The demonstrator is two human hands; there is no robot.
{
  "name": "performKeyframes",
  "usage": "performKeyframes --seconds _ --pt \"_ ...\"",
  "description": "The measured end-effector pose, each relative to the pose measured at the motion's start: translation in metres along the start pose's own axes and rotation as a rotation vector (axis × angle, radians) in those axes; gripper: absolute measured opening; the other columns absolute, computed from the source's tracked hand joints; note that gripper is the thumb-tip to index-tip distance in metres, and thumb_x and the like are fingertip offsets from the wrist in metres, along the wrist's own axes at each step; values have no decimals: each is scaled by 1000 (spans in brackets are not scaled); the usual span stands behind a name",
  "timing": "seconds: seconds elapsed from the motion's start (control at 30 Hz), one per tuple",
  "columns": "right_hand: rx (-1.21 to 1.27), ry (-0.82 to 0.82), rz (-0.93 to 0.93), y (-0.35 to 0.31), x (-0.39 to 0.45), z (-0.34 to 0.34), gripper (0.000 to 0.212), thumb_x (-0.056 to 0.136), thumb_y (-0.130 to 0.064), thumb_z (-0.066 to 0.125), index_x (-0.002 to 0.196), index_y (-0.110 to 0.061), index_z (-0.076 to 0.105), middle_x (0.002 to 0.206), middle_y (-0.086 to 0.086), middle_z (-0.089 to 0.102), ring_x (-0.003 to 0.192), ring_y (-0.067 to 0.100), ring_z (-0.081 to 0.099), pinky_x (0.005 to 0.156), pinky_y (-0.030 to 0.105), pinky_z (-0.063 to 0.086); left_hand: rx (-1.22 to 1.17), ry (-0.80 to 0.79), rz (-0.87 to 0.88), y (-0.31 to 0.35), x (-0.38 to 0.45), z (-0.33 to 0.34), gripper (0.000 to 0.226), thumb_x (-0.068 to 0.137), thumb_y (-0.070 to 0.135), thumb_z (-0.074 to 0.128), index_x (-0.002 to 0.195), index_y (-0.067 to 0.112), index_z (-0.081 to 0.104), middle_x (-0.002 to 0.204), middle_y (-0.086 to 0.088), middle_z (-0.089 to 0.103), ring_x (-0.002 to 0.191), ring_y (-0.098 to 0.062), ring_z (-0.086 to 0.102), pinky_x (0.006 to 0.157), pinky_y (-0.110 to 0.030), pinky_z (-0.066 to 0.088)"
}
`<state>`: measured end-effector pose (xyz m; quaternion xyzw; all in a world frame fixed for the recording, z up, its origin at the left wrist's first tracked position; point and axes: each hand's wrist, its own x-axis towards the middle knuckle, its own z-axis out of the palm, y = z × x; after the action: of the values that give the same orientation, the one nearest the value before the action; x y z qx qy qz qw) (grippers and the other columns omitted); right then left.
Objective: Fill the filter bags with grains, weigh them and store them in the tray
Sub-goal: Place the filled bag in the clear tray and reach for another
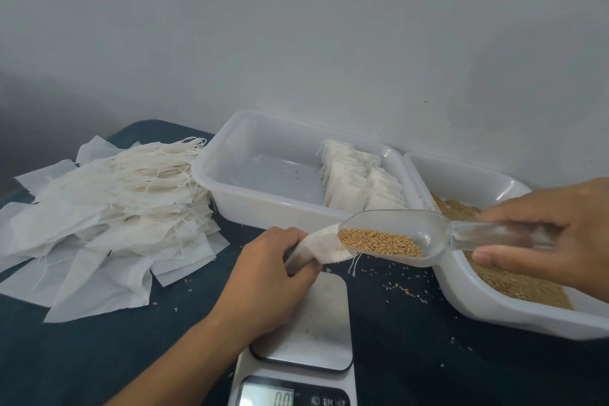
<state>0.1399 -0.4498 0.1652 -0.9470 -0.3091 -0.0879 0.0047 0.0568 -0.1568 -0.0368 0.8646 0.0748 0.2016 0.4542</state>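
A small white filter bag (324, 245) is being held by the left hand (270, 277), w/ the fingers curled round it, just above the scale (306, 336). The bag's mouth is being kept open toward the right. A clear plastic scoop (395, 236) is being held by its handle in the right hand (557, 231), fingers & thumb wrapped round it. The scoop's tip is being put into the bag's mouth, and brown grains (379, 242) are lying in the scoop near that tip. Filled bags (356, 181) are being kept in rows at the right side of the white tray (230, 181) at the back. More grains are sitting in a 2nd tub (494, 306) on the right. Empty bags (108, 208) are piled on the left of the dark table (99, 356). Some loose grains are lying on the table by the scale.
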Motion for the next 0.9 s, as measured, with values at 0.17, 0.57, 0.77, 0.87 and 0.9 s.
performKeyframes --seconds 0.17,0.57,0.77,0.87,0.9 --pt "55 -30 24 4 -5 1 39 72 -95 54 99 -70 64 70 -29 67 56 -1 64 48 21 53 -20 1 -16 0 0 -1 8 89 45 69 95 40 67 87 17 64 86 0 58 65 -14 40" --pt "434 -51 172 17 -24 39 58 71 -89 64 109 -47 75 79 -10 74 61 9 67 55 18 52 -219 -14 -98 3 0 -3 9 89 46 72 96 41 70 88 17 71 83 -4 66 70 -21 50" --pt "651 174 338 30 -29 72 65 73 -90 61 110 -39 76 73 -7 71 52 4 59 45 21 51 -457 -47 -175 4 1 -6 23 77 55 74 97 45 70 80 9 73 70 -7 70 68 -25 58" --pt "540 264 452 53 -22 95 64 79 -90 53 95 -32 74 69 -9 69 56 14 63 54 31 58 -620 -47 -259 3 3 -5 28 68 51 74 96 44 73 81 6 75 71 -7 70 68 -21 57" --pt "449 253 485 64 -17 103 67 82 -88 48 85 -25 72 66 -7 68 58 20 64 58 39 59 -676 -55 -287 3 3 -5 29 70 47 75 97 38 75 82 5 76 71 -8 70 67 -20 56"
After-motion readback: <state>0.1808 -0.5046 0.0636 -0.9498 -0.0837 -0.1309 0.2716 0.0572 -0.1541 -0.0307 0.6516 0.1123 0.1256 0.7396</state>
